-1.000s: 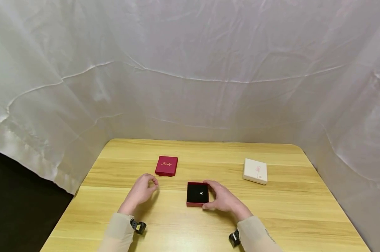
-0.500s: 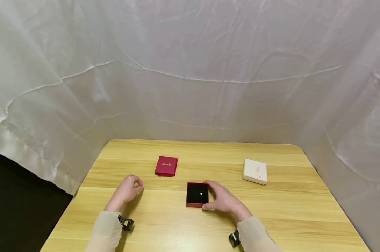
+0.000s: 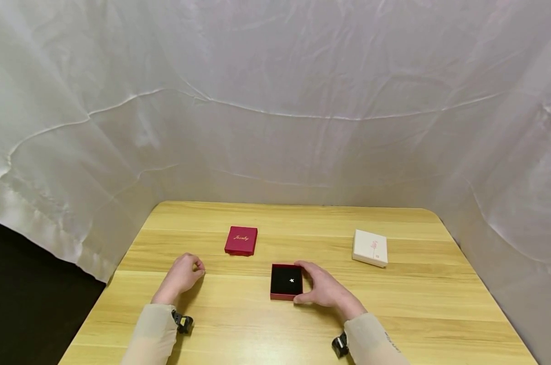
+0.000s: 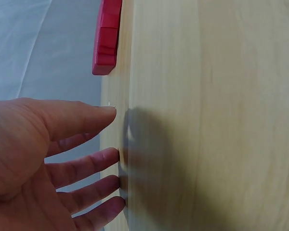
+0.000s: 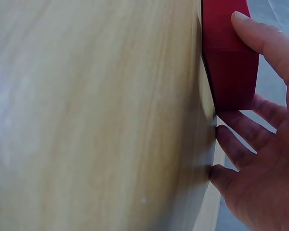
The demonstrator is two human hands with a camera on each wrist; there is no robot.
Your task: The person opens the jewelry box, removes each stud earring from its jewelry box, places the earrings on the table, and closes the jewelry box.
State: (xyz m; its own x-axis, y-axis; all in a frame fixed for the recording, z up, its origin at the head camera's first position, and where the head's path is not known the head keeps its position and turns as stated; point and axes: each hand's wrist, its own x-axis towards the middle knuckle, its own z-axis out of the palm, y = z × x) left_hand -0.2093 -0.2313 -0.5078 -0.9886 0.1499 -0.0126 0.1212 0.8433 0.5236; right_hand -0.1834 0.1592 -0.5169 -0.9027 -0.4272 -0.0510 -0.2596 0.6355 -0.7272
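Observation:
In the head view, an open red jewelry box (image 3: 284, 296) stands mid-table. A small silver star-shaped earring (image 3: 292, 280) lies on its black lining. My right hand (image 3: 323, 288) grips the box from its right side; the right wrist view shows the thumb on one red wall (image 5: 231, 79) and fingers around the far side. My left hand (image 3: 180, 276) is to the left, close over the table, thumb and index finger brought together. At the thumb tip in the left wrist view a tiny silver star-shaped earring (image 4: 110, 105) sticks out, mostly hidden by the pinch.
Behind and between the hands lies a red box lid (image 3: 241, 240) with gold lettering. A white box (image 3: 370, 247) with a pink print sits at the back right. Pale curtains (image 3: 275, 152) hang around the wooden table (image 3: 302, 223).
My left hand has drawn away to the left, farther from the open box and the red lid. My right hand and the box have stayed in place.

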